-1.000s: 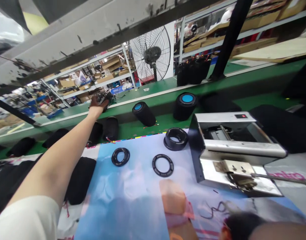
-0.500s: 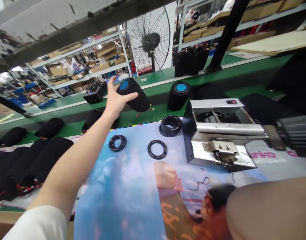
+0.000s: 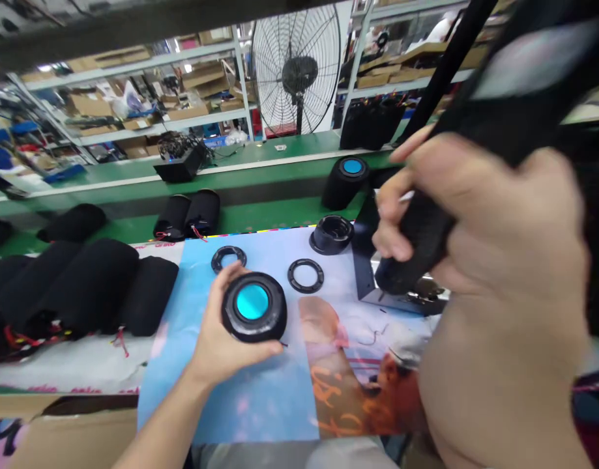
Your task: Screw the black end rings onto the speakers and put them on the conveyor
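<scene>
My left hand (image 3: 225,339) is wrapped round a black cylindrical speaker (image 3: 254,307) with a shiny blue disc in its end, which faces up toward me. It is over the printed sheet (image 3: 260,404). At the right, close to the camera, my right hand (image 3: 495,215) grips a thick black tool (image 3: 419,244); motion blur hides its exact kind. Behind the left hand lies a black ring (image 3: 221,257), partly covered by the fingers. A flat black ring (image 3: 306,276) and a taller black ring-shaped part (image 3: 331,234) rest on the sheet between the hands.
A metal fixture (image 3: 367,273) stands behind the right hand, largely hidden. Another blue-ended speaker (image 3: 345,182) stands at the back. Several black cylinders (image 3: 94,280) with red wires lie at the left. A large fan (image 3: 296,71) stands beyond the green bench (image 3: 264,215).
My left hand has brought the speaker from the back of the bench toward me, over the sheet. My right hand has come up into view with the black tool.
</scene>
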`<action>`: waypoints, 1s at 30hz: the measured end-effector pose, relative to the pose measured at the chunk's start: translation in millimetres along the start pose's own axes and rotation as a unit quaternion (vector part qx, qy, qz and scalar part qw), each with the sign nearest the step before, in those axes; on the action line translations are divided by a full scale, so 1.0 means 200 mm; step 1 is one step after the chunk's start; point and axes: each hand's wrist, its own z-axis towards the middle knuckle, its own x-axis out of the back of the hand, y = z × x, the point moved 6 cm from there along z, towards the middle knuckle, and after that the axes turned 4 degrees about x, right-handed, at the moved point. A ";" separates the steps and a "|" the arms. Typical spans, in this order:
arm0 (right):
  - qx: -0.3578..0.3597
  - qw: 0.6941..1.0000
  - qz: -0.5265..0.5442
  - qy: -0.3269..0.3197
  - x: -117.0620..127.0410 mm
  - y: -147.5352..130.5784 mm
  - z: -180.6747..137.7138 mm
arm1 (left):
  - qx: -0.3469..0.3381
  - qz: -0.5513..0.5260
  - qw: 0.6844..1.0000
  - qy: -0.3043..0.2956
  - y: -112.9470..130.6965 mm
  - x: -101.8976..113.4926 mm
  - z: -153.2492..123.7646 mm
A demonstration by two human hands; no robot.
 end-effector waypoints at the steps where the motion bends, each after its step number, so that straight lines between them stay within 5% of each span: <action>1: -0.015 1.000 -0.021 -0.017 -0.02 0.04 -0.02 | 0.020 -0.010 1.000 -0.014 -0.02 -0.02 -0.04; 3: -0.079 0.988 -0.105 -0.078 -0.06 0.17 -0.06 | 0.039 -0.033 0.998 -0.039 -0.03 -0.05 -0.09; 7: -0.191 0.914 -0.303 -0.192 -0.09 0.44 -0.19 | 0.017 -0.057 0.997 -0.058 -0.01 -0.06 -0.11; 12: -0.209 0.870 -0.379 -0.236 -0.12 0.65 -0.29 | -0.037 -0.006 0.998 -0.059 0.00 -0.05 -0.11; 19: -0.189 0.847 -0.428 -0.253 -0.15 0.78 -0.34 | -0.055 0.025 0.996 -0.067 0.00 -0.06 -0.11; 30: -0.169 0.807 -0.498 -0.270 -0.23 0.83 -0.41 | 0.105 -0.049 0.986 -0.119 0.01 -0.08 -0.11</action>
